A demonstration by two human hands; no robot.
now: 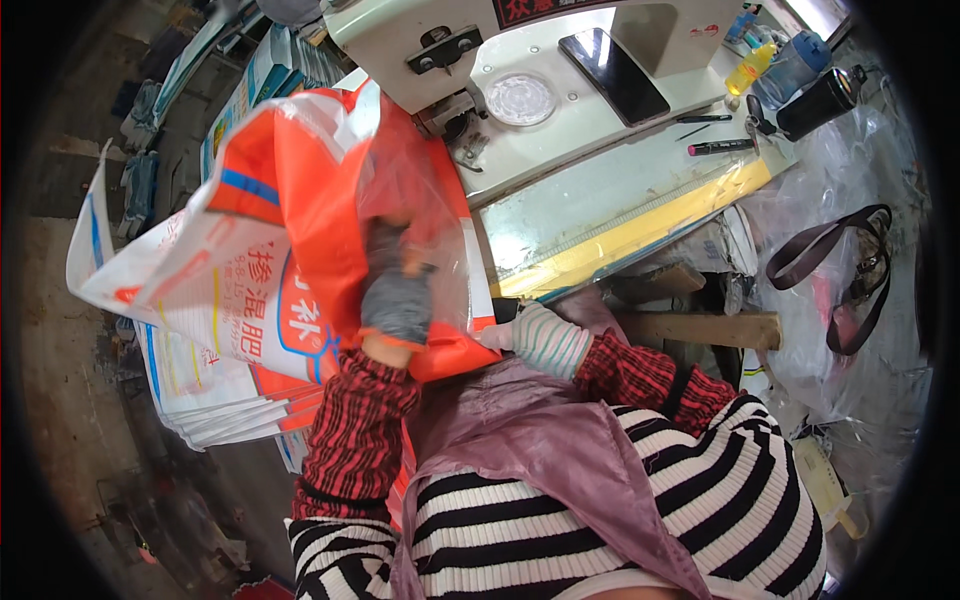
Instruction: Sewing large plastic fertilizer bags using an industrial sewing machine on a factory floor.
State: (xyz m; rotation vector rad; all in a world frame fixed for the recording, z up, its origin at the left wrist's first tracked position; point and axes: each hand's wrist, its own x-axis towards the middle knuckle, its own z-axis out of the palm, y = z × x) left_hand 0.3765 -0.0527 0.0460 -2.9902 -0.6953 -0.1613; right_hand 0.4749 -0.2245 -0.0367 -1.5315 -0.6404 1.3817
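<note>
Nearest: black-and-white striped sweater (pixel 530 530), mauve apron (pixel 580 450) over it, red-and-black sleeve covers on both forearms. L hand (pixel 398 298), dark grey glove w/ orange cuff, was up against the orange-and-white sack (pixel 325 225); motion-blurred, so couldn't tell if fingers were open or closed, nor if they were inside the sack. R hand (pixel 550 340), pale striped glove, had fingertips on the sack's lower R edge; couldn't tell if they pinched it.

Sack stood bunched up & open-looking, off the bench's L end, btwn the person & the machine, its white printed side spread out L. Below it, a pile of flat sacks (pixel 230 405). R of R hand, near the bench's front edge: a wooden bar (pixel 700 329).

Next, the bench (pixel 560 215), w/ yellow strip along its front edge. Toward its R end: pink-tipped marker (pixel 720 147), thin black pen (pixel 703 119) just behind, black cup (pixel 822 103) near the far R corner; yellow bottle (pixel 752 70) beyond.

Farther back: white machine (pixel 400 45), w/ clear round dish (pixel 521 98) & black phone (pixel 613 75) on its base.
</note>
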